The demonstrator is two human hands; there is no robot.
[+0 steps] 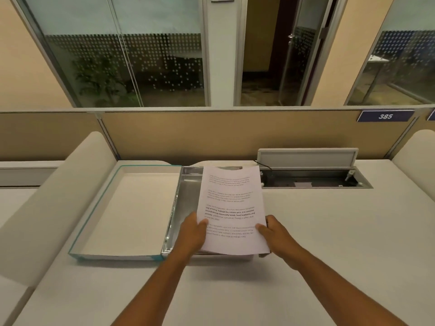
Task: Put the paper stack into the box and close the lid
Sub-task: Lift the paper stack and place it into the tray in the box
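Note:
A stack of white printed paper [233, 196] hangs over the open box, tilted up at its far end. My left hand [191, 234] grips its near left edge, thumb on top. My right hand [275, 234] grips the near right edge the same way. The box [186, 196] is a shallow tray with a shiny silver inside, and the paper covers most of it. Its lid [131, 208] lies flipped open flat to the left, white inside with a teal rim, joined to the box along its right side.
All this sits on a white desk [329, 231]. An open cable hatch [313, 177] with a raised flap is at the back right. Rounded white dividers [47, 208] flank the desk. A beige partition with a "385" sign [385, 116] stands behind.

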